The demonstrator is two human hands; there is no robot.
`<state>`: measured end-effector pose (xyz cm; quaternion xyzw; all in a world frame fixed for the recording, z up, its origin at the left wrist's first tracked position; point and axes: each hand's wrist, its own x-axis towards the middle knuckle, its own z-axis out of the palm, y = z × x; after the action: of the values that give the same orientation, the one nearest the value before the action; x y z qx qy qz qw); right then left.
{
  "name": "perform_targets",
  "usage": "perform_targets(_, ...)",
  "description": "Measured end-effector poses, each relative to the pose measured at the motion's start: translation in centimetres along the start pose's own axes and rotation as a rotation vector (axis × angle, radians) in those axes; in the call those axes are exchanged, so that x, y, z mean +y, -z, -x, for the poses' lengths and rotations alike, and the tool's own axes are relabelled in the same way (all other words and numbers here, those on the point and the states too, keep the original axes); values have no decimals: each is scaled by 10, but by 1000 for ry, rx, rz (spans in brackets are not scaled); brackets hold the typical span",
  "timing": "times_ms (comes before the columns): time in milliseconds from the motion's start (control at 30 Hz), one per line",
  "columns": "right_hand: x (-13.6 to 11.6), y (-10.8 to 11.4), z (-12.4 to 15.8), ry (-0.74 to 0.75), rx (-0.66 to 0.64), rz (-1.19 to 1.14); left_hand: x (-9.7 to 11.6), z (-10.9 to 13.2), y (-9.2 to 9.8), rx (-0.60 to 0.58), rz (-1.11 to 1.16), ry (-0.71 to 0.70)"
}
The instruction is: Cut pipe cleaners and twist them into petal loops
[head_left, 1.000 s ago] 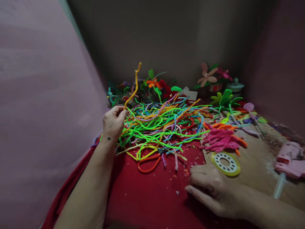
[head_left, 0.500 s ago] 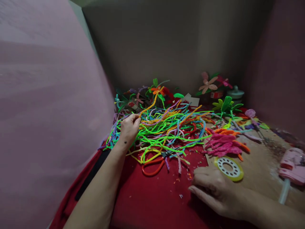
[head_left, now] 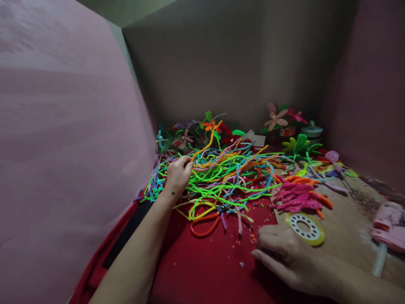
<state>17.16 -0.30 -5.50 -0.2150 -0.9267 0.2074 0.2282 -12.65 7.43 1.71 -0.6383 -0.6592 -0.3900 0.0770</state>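
My left hand [head_left: 179, 174] pinches an orange pipe cleaner [head_left: 207, 147] between thumb and fingers, and its bent free end points up over the pile. Beneath and beyond it spreads a tangled heap of pipe cleaners [head_left: 215, 188] in green, orange, purple, blue and other colours. Scissors with an orange-and-yellow handle [head_left: 205, 233] lie at the heap's near edge, blades partly covered. My right hand [head_left: 287, 251] rests on the red cloth [head_left: 196, 266], loosely curled, the thumb apart from the fingers and nothing visible in it. A yellow tape roll [head_left: 319, 236] lies just behind it.
Pink fuzzy pieces [head_left: 297, 196] lie on a brown board [head_left: 341, 219] at right, with a pink glue gun [head_left: 387, 228] near the edge. Pipe-cleaner flowers [head_left: 276, 119] and a lidded pot [head_left: 311, 130] stand at the back. A dark flat object [head_left: 129, 234] lies left.
My left hand has shifted slightly right with the orange pipe cleaner still pinched. The camera view has tilted a little. My right hand stays where it was.
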Motion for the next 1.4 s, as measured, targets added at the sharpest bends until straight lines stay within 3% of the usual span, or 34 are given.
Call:
perform_targets(333, 2, -3, 1, 15, 64, 21, 21, 17, -16, -210, -97, -278)
perform_targets(467, 1, -3, 0, 10, 57, 23, 20, 21, -22, -263, -111, -301)
perform_targets(767, 0, -2, 1, 31, 65, 27, 6, 20, -33, -233, -114, -228)
perform_targets(1167, 1, -2, 0, 48, 124, 48, -2, 22, -40, -203, -235, -339)
perform_targets(1400, -2, 0, -1, 19, 55, 80, -5, 16, -39, -144, -183, -336)
